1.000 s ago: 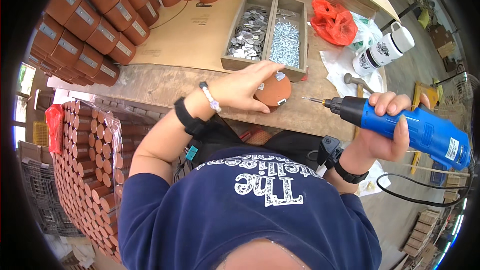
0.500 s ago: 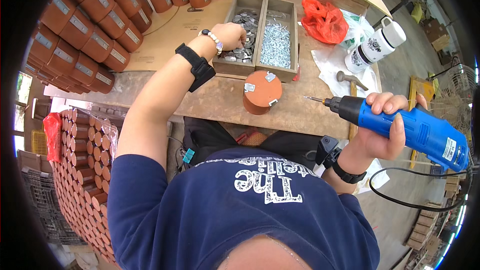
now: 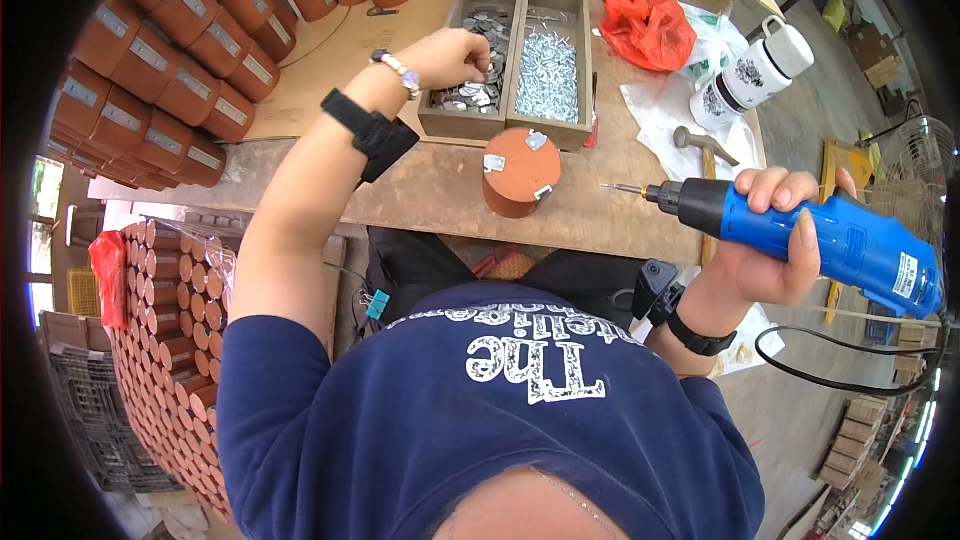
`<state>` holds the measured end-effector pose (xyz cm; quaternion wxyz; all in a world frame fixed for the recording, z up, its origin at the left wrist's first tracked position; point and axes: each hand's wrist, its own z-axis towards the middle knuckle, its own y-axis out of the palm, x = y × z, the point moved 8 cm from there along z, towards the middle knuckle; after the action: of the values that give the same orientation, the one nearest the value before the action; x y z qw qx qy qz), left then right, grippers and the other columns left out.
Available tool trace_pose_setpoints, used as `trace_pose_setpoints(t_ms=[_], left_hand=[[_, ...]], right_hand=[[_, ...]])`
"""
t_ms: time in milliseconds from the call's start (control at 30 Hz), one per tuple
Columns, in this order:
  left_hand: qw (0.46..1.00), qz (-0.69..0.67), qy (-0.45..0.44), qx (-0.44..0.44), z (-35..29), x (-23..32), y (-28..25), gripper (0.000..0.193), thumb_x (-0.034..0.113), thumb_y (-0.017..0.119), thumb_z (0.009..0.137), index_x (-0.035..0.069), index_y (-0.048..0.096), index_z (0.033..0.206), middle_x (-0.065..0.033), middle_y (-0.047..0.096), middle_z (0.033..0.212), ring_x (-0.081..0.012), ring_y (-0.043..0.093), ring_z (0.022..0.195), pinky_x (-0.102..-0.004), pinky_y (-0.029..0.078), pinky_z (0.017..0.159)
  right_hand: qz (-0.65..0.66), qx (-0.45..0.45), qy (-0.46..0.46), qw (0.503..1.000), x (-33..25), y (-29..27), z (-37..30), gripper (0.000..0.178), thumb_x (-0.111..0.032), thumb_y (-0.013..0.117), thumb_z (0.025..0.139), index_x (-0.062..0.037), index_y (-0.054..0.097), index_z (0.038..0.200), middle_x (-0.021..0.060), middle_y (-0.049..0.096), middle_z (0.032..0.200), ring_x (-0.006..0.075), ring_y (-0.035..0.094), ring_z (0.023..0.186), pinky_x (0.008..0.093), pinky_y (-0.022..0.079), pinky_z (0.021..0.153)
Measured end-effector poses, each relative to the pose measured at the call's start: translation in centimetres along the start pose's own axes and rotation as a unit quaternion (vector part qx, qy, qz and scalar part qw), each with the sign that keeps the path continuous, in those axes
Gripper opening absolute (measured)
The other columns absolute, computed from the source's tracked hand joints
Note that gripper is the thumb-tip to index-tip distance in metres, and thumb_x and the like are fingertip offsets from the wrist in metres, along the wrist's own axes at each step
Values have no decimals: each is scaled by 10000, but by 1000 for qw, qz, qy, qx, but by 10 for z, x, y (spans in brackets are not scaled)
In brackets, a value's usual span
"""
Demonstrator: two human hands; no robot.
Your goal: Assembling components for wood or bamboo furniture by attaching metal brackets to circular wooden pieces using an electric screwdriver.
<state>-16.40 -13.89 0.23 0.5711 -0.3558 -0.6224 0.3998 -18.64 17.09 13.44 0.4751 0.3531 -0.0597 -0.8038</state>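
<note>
My right hand (image 3: 775, 235) is wrapped round a blue electric screwdriver (image 3: 840, 248), whose bit points left over the table edge. At the left compartment of a wooden box, my left hand (image 3: 448, 58) reaches in with fingers bent together above small grey metal plates (image 3: 478, 96); what they pinch is hidden. Silvery screws (image 3: 547, 75) fill the compartment beside it. In front of the box stands a round reddish-brown pot-like piece (image 3: 522, 172) with several small metal clips on its top rim. The screwdriver tip is a little to its right, not touching it.
Stacked brown cylinders with metal strips (image 3: 190, 90) line the table's left and back. To the right are a red plastic bag (image 3: 645, 25), a white bottle (image 3: 752, 75) and a hammer (image 3: 705, 144). Many more cylinders (image 3: 165, 340) are piled at lower left. A black cord (image 3: 850, 380) hangs from the screwdriver.
My left hand has shifted slightly up and left within the box, its fingers drawn closer together. The right hand with the screwdriver has barely moved. The whole view has shifted a little.
</note>
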Motion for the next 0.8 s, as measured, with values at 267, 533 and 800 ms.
trace_pose_setpoints(t_ms=[267, 533, 800], left_hand=[[948, -215, 151, -180, -48, 112, 21, 65, 18, 557, 720, 6, 557, 784, -68, 577, 726, -148, 547, 671, -267, 439, 627], [978, -110, 175, 21, -63, 124, 38, 83, 50, 584, 675, 44, 548, 750, -79, 548, 778, -268, 519, 740, -342, 414, 669], [954, 7, 94, 286, -108, 124, 36, 466, 172, 726, 523, 70, 543, 939, -61, 511, 960, -263, 459, 875, -372, 360, 763]], right_hand=[[17, -19, 20, 999, 7, 4, 1, 544, -104, 452, 741, -21, 206, 1220, 139, 493, 753, 234, 503, 631, 424, 436, 620], [15, -26, 14, 999, 2, 9, -1, 543, -87, 445, 744, -19, 193, 1220, 136, 497, 753, 237, 509, 623, 421, 440, 616], [12, -29, 22, 999, 9, 11, -1, 547, -78, 441, 744, -22, 184, 1224, 140, 494, 751, 240, 509, 619, 421, 441, 615]])
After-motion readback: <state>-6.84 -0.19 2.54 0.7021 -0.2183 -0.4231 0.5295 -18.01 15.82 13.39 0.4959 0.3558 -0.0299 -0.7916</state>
